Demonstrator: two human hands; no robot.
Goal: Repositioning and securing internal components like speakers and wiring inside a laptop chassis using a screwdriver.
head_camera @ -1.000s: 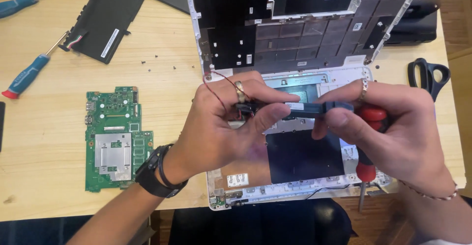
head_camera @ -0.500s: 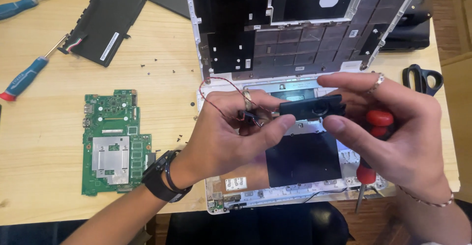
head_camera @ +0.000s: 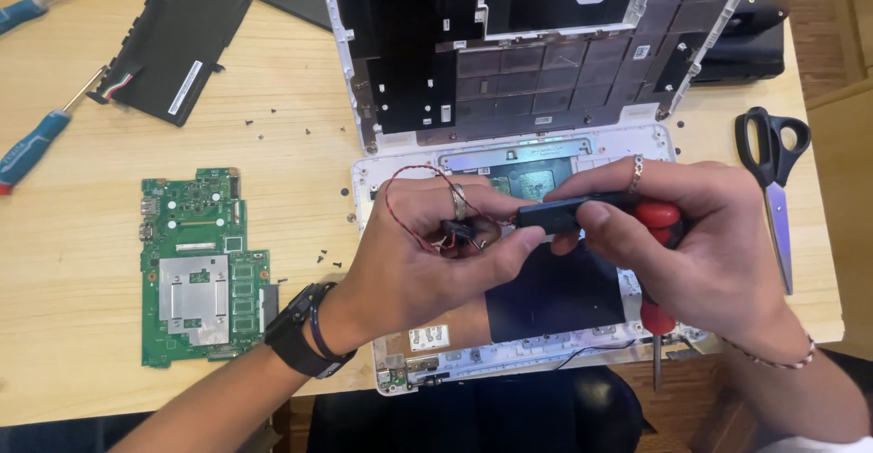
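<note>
Both hands hover over an opened white laptop base [head_camera: 391, 180]. My left hand [head_camera: 427, 262] pinches a small black speaker part [head_camera: 459, 233] with thin red and black wires [head_camera: 400, 194] looping up over the fingers. My right hand [head_camera: 705, 253] grips the other end of the long black speaker module [head_camera: 559, 214] with thumb and fingers, and a red-handled screwdriver [head_camera: 657, 326] is tucked in the same palm, its tip pointing down past the table edge. A dark touchpad panel [head_camera: 555, 294] lies under the hands.
A green motherboard [head_camera: 200, 266] lies left of the laptop with several tiny screws [head_camera: 326, 257] scattered near it. A black battery [head_camera: 177, 44] and two blue-handled screwdrivers [head_camera: 36, 139] are at far left. Black scissors [head_camera: 773, 171] lie at the right edge.
The hands and the black module have shifted slightly lower and apart, with the red and black wires now looping more clearly over my left fingers.
</note>
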